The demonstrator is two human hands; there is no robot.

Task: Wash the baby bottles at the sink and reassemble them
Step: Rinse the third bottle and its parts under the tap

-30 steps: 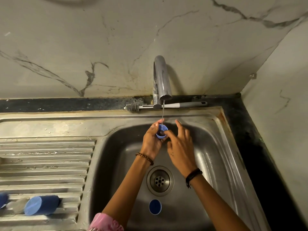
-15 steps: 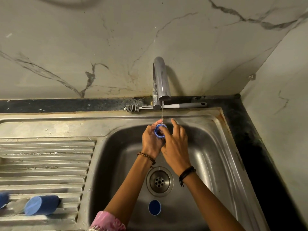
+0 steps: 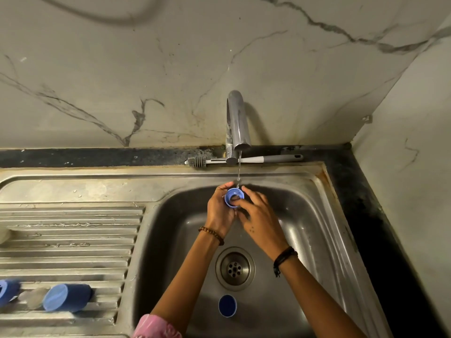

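Note:
A small blue bottle ring point(image 3: 233, 196) sits under a thin stream from the tap point(image 3: 238, 123). My left hand point(image 3: 219, 211) grips the ring from the left with curled fingers. My right hand point(image 3: 258, 218) touches it from the right, fingertips reaching into its opening. Another blue cap point(image 3: 227, 305) stands on the sink floor near the drain point(image 3: 234, 268). A blue bottle part point(image 3: 66, 297) lies on its side on the draining board, with a clear piece point(image 3: 34, 298) and a further blue part point(image 3: 7, 292) to its left.
A bottle brush point(image 3: 244, 160) lies on the ledge behind the tap. The steel sink basin point(image 3: 317, 240) has a ribbed draining board point(image 3: 68, 240) on its left. A black counter strip point(image 3: 380, 240) and a marble wall close off the right.
My right hand has moved in closer on the ring, with its fingertips now inside the opening. The ring has turned so its opening faces up more.

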